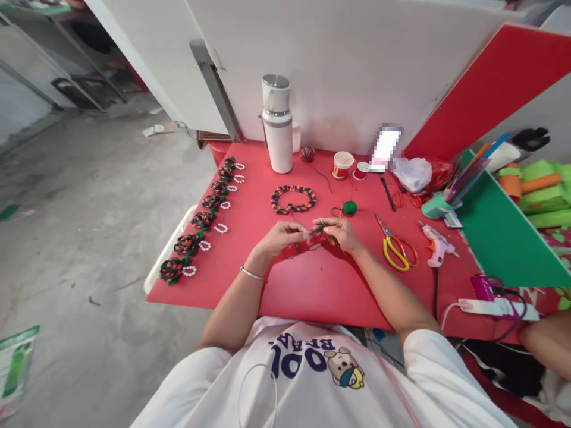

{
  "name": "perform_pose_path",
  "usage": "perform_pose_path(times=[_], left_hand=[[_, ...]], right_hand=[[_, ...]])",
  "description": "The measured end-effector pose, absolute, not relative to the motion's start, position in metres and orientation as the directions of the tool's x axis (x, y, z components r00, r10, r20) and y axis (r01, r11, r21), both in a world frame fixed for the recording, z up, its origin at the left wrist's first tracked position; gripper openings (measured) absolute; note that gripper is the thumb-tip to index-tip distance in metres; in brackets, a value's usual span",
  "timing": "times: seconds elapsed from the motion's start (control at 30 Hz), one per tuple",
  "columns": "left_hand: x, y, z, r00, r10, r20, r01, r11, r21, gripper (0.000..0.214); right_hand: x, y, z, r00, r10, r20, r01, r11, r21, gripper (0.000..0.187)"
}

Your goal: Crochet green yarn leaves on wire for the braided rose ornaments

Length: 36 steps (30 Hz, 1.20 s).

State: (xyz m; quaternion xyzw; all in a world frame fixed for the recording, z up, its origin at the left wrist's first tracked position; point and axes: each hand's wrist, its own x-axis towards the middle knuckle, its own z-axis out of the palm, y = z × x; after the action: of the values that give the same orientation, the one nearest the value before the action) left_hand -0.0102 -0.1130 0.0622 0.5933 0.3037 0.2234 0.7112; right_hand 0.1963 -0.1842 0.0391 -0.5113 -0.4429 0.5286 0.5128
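Hands: close together, both clamped. Left hand (285, 235) pinches the left end of the green yarn piece (316, 230); right hand (342, 233) grips its other end plus a thin metal tool (321, 221). So the piece sits between the fingertips, just above the bench (303, 291).

Clock from the hands: green yarn ball (350, 207) near, 2 o'clock. Braided ring (293, 200), 11. Yellow-handled scissors (395, 252), 3; pink glue gun (439, 245) beyond.

Containers: paper cup (342, 165) at 1, can't make out contents; thread spool (361, 171) beside it. Mint holder (433, 206) at 2, tipped over, with pens and sticks inside. White bottle (279, 139) at 11, upright, lidded.

Row of braided yarn buns (201, 220), 8 to 10 o'clock, white bead loops (220, 228) alongside.

Red bench top, white panel (339, 71) at 12, bare grey floor (111, 208) at 9.
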Motion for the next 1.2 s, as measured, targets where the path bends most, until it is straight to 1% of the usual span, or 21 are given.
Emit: perform_pose_path(times=[0.1,0.2,0.27,0.37,0.4,0.43,0.47,0.5,0.57,0.67,0.73,0.8,0.83,0.9,0.97,1.03,1.13,1.2], left_hand=[[-0.011,-0.118,0.068,0.797,0.601,-0.066,-0.016,0.13,0.991,0.035],[-0.009,-0.123,0.073,0.844,0.535,-0.032,-0.027,0.102,0.994,0.039],[-0.006,-0.123,0.077,0.806,0.592,-0.009,-0.055,0.089,0.995,0.043],[0.004,-0.117,0.087,0.645,0.764,0.015,-0.174,0.127,0.976,0.051],[0.009,-0.115,0.091,0.618,0.786,0.018,-0.206,0.14,0.968,0.049],[0.015,-0.114,0.095,0.636,0.772,0.005,-0.205,0.163,0.965,0.041],[0.021,-0.113,0.099,0.662,0.75,0.005,-0.203,0.173,0.964,0.028],[0.027,-0.114,0.102,0.7,0.714,0.015,-0.202,0.177,0.963,0.025],[0.039,-0.119,0.108,0.824,0.565,0.041,-0.203,0.228,0.952,0.039],[0.052,-0.128,0.111,0.915,0.396,0.076,-0.226,0.348,0.91,0.054],[0.057,-0.134,0.11,0.95,0.306,0.059,-0.183,0.397,0.899,0.06],[0.061,-0.139,0.109,0.97,0.242,0.037,-0.135,0.404,0.905,0.058],[0.063,-0.141,0.108,0.971,0.235,0.048,-0.14,0.391,0.91,0.054],[0.067,-0.144,0.108,0.929,0.36,0.087,-0.214,0.33,0.919,0.042],[0.07,-0.145,0.11,0.896,0.429,0.113,-0.246,0.267,0.932,0.038],[0.07,-0.145,0.115,0.889,0.435,0.14,-0.262,0.235,0.936,0.035],[0.066,-0.143,0.123,0.9,0.383,0.206,-0.296,0.193,0.936,0.034],[0.064,-0.143,0.128,0.886,0.401,0.234,-0.305,0.125,0.944,0.037]], right_hand=[[0.195,-0.194,0.056,0.04,0.999,-0.007,0.021,-0.008,-1.0,0.038],[0.194,-0.208,0.076,0.002,0.996,0.091,0.138,0.089,-0.986,0.033],[0.195,-0.22,0.091,-0.02,0.987,0.157,0.216,0.158,-0.963,0.032],[0.199,-0.236,0.111,-0.039,0.972,0.231,0.298,0.232,-0.926,0.032],[0.2,-0.241,0.118,-0.049,0.967,0.252,0.321,0.254,-0.913,0.031],[0.201,-0.246,0.124,-0.064,0.96,0.271,0.348,0.276,-0.896,0.031],[0.201,-0.249,0.13,-0.081,0.953,0.293,0.382,0.301,-0.874,0.031],[0.201,-0.252,0.135,-0.103,0.943,0.317,0.42,0.33,-0.845,0.03],[0.2,-0.258,0.144,-0.138,0.913,0.384,0.5,0.399,-0.768,0.03],[0.199,-0.265,0.152,-0.154,0.844,0.513,0.609,0.49,-0.624,0.033],[0.199,-0.271,0.155,-0.126,0.809,0.575,0.685,0.49,-0.539,0.035],[0.201,-0.277,0.156,-0.089,0.793,0.602,0.735,0.46,-0.498,0.038],[0.201,-0.279,0.156,-0.071,0.793,0.606,0.746,0.446,-0.495,0.039],[0.202,-0.284,0.155,-0.05,0.797,0.602,0.748,0.429,-0.506,0.041],[0.202,-0.286,0.153,-0.035,0.791,0.61,0.758,0.419,-0.5,0.044],[0.202,-0.286,0.152,-0.027,0.774,0.633,0.778,0.414,-0.473,0.048],[0.203,-0.285,0.152,-0.031,0.755,0.655,0.798,0.413,-0.438,0.055],[0.203,-0.284,0.153,-0.044,0.752,0.658,0.817,0.406,-0.409,0.057]])
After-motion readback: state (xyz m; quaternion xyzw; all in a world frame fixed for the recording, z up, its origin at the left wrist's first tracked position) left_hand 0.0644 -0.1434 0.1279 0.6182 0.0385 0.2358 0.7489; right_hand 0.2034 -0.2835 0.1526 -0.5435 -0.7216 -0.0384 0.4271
